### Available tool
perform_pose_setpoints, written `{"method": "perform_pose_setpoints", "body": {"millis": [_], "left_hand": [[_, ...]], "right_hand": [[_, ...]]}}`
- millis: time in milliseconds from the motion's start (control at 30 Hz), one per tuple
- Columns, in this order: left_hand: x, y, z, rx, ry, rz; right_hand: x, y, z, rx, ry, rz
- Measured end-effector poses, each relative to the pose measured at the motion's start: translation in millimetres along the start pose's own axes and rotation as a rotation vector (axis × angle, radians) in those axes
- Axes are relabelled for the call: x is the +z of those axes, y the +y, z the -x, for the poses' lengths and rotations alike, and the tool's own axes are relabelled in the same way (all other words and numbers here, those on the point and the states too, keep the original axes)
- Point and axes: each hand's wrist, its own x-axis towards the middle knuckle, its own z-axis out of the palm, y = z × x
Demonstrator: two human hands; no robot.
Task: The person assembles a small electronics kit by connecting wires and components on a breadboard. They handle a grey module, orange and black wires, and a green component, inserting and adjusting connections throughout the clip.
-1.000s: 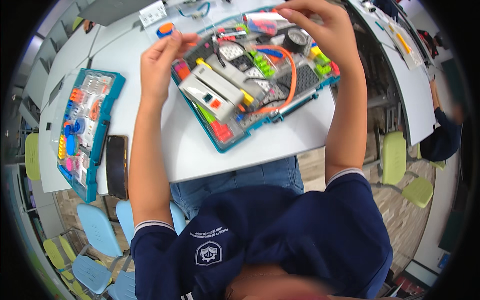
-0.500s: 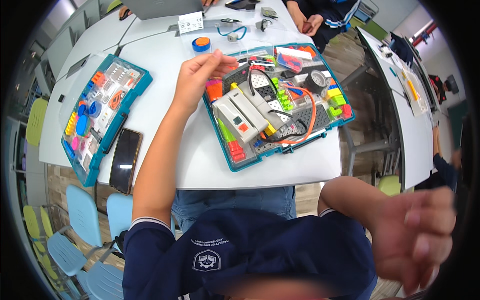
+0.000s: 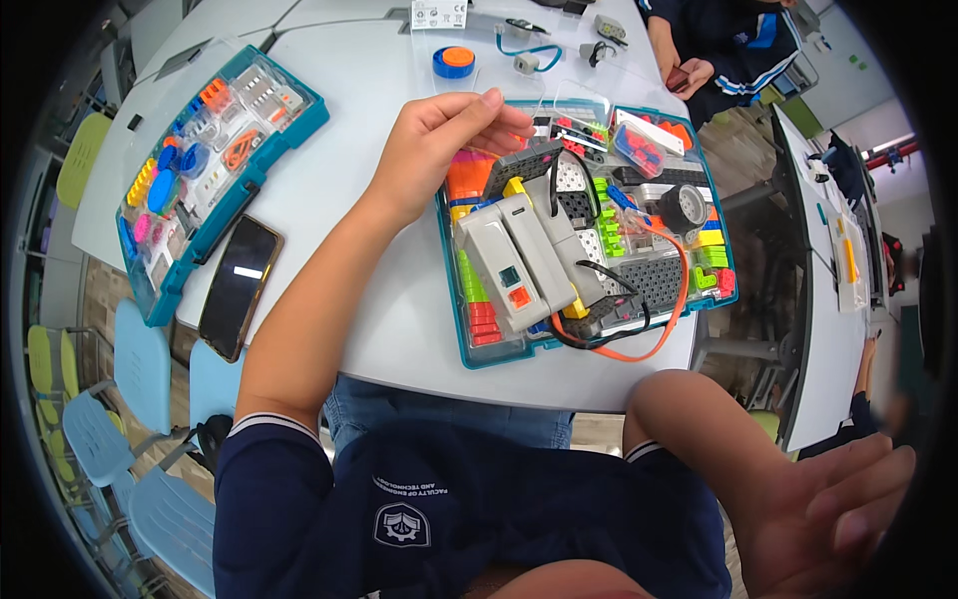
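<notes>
Head view: table edge (image 3: pixel 479 395) below our left hand (image 3: pixel 439 148), room leftward, parts case (image 3: pixel 494 358) rightward — we can't tell that hand's grip, nor our right hand's (image 3: pixel 823 514).

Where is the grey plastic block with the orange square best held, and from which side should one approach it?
Probably the long sides of the grey plastic block, from above and the left: it is elongated, and no cable crosses its left edge, while black cables and an orange cable loop on its right.

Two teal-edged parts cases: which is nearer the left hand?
The right-side case, with a grey block lying on it; the other case, beside the phone, sits farther from the left hand.
</notes>
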Motion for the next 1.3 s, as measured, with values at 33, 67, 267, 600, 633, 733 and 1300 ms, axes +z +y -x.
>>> {"method": "perform_pose_setpoints", "body": {"millis": [33,67,267,600,633,733,1300], "left_hand": [[2,-1,0,0.007,-0.018,0.023],[2,-1,1,0.023,-0.031,0.043],[-2,7,3,0.101,-0.167,-0.057],[5,8,5,0.121,-0.260,-0.041],[5,8,5,0.122,-0.258,-0.041],[5,6,5,0.121,-0.257,-0.040],[8,-2,4,0.106,-0.308,-0.024]], "right_hand": [[-4,4,-1,0.027,0.017,-0.039],[-6,7,-1,0.053,0.035,-0.078],[-25,33,-18,-0.040,-0.139,-0.160],[-9,39,-25,-0.152,-0.070,-0.184],[-10,40,-26,-0.181,-0.093,-0.190],[-10,47,-24,-0.288,-0.098,-0.233],[-20,45,-6,-0.267,-0.132,-0.276]]}}
